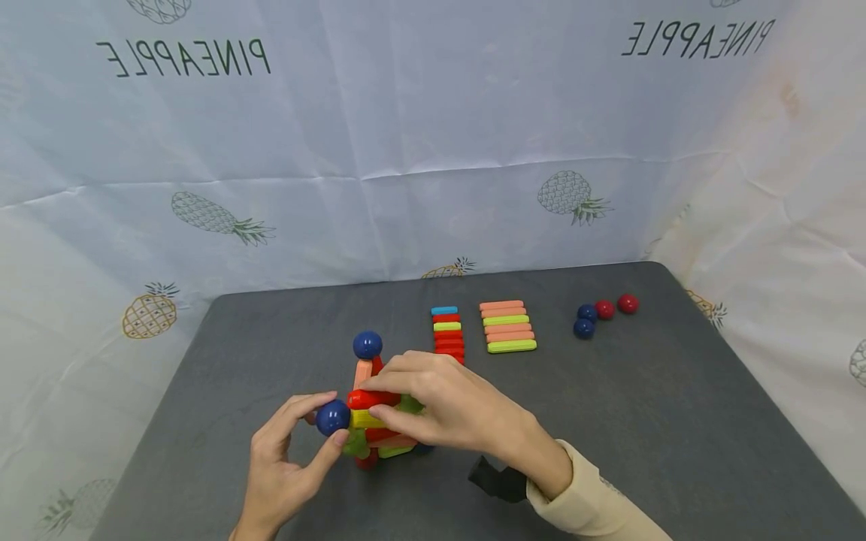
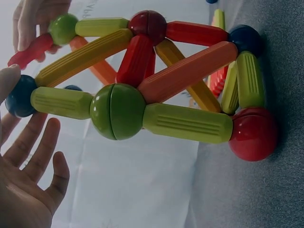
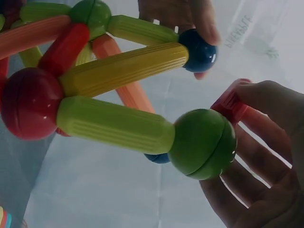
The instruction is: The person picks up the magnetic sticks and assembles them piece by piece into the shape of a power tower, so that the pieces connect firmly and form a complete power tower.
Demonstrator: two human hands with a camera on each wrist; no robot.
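A structure of coloured rods and balls stands on the table. My left hand (image 1: 287, 451) pinches a blue ball (image 1: 333, 417) at its top between thumb and fingers. My right hand (image 1: 449, 402) grips a short red rod (image 1: 372, 399) by the top green ball (image 3: 204, 142). The rod's free end points toward the blue ball; whether they touch, I cannot tell. A yellow rod (image 2: 85, 57) slants down from the blue ball to a dark red ball (image 2: 148, 27). Lower down are another green ball (image 2: 118, 111) and a bright red ball (image 2: 253, 134). Behind stands another blue ball (image 1: 367, 345).
Beyond my right hand lie a row of short rods (image 1: 447, 336), mostly red, and a row of longer orange and lime rods (image 1: 508, 328). Loose blue balls (image 1: 584, 328) and red balls (image 1: 628, 303) sit farther right on the dark table (image 1: 649, 421). A pineapple-print cloth (image 1: 433, 113) hangs behind.
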